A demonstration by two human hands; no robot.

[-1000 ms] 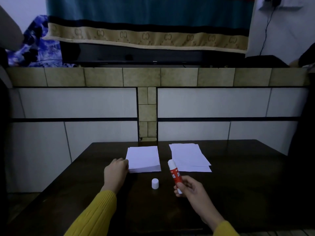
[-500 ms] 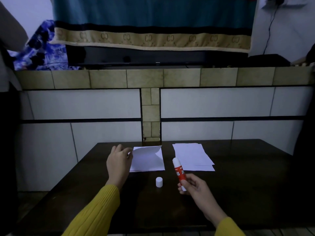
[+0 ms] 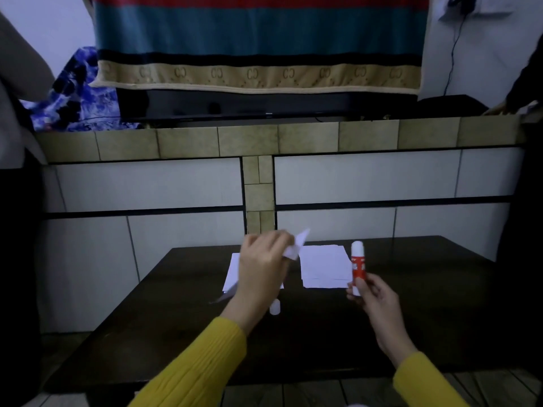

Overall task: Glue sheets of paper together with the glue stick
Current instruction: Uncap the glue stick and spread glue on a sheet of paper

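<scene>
On my feed, the left hand (image 3: 263, 267) is raised above the tabletop (image 3: 440, 304), fingers curled and pinching a single sheet (image 3: 295, 245) of white paper. The sheet is lifted clear, blurred, one corner pointing up toward the far edge; its lower part runs down behind the hand and shows again as a grey sliver at the hand's left.

Under that hand lies the left stack (image 3: 232, 271) of white paper, flat on the tabletop near the far edge, mostly hidden by the hand.

Just to its right, a second pile, the right stack (image 3: 323, 267), also flat, sheets slightly fanned at the near edge.

The right hand (image 3: 373, 298) grips the glue stick (image 3: 358, 265) by its lower end, fingers and thumb wrapped round it. The stick stands roughly upright, red label, white glue tip uppermost and uncapped, held above the tabletop in front of the right stack's right side.

The white cap (image 3: 275, 308) stands on the tabletop nearer me than both stacks, partly behind the left wrist.

Both arms wear yellow sleeves (image 3: 199, 368).

Beyond the far edge I note a tiled ledge (image 3: 188, 142).
</scene>
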